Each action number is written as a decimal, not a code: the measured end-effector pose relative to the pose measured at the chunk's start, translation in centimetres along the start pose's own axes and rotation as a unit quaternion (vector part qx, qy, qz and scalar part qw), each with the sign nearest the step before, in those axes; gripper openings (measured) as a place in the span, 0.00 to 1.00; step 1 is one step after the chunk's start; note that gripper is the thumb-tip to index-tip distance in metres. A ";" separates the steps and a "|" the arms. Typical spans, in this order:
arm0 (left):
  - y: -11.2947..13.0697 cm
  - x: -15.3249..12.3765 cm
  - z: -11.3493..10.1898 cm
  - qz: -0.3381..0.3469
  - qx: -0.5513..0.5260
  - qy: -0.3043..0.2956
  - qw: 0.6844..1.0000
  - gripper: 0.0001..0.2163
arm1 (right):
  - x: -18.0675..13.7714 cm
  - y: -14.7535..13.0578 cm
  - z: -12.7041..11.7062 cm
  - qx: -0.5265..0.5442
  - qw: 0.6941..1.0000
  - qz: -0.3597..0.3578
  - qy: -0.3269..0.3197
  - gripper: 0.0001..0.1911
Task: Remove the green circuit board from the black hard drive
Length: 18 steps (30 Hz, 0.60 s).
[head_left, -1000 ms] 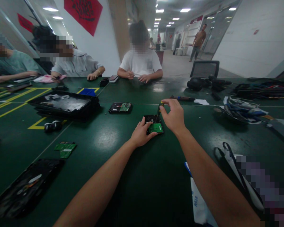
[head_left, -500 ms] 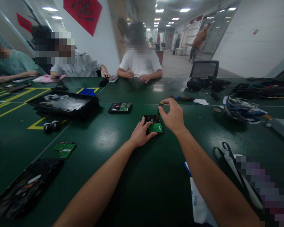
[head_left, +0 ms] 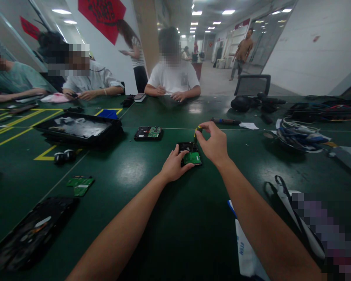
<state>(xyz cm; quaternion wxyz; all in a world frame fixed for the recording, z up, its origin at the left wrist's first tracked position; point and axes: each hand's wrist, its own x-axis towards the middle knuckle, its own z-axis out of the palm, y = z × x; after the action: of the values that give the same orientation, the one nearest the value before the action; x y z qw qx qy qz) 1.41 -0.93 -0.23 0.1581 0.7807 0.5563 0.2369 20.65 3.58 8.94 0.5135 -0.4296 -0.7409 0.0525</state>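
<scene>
A black hard drive (head_left: 189, 153) with a green circuit board facing up lies on the dark green table (head_left: 140, 175). My left hand (head_left: 173, 166) grips its near left corner, fingers curled on the edge. My right hand (head_left: 214, 144) pinches the yellow-and-black handle of a small screwdriver (head_left: 195, 137) between thumb and fingertips. The screwdriver stands nearly upright with its tip on the drive.
A second hard drive (head_left: 148, 133) lies further back. A black tray (head_left: 78, 128) sits at left, loose green boards (head_left: 80, 185) nearer me. Cables (head_left: 300, 136) and tools crowd the right. A white bag (head_left: 247, 249) lies under my right arm. Three seated people face the table's far side.
My hands have stayed on the drive and screwdriver, with the right fingers shifting slightly on the handle. A standing person has come into view behind the seated ones.
</scene>
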 end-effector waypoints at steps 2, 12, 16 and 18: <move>0.0 0.0 0.0 -0.001 -0.001 0.000 1.000 0.33 | 0.0 0.0 0.0 -0.006 1.000 -0.015 0.000 0.10; -0.2 0.2 0.2 0.002 0.001 0.002 1.000 0.33 | 0.0 0.1 0.1 -0.001 1.000 0.000 -0.001 0.11; -0.2 0.2 0.3 0.003 0.002 0.006 1.000 0.33 | -0.1 0.0 0.0 -0.015 1.000 -0.012 0.003 0.12; -0.2 0.1 0.2 0.004 0.002 0.007 1.000 0.33 | -0.1 0.1 0.0 -0.017 1.000 -0.013 0.007 0.13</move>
<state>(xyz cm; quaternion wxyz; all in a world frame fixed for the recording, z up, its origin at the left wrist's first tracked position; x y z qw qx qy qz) 1.44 -0.74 -0.47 0.1516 0.7818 0.5545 0.2416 20.68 3.56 8.86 0.5119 -0.4287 -0.7438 0.0306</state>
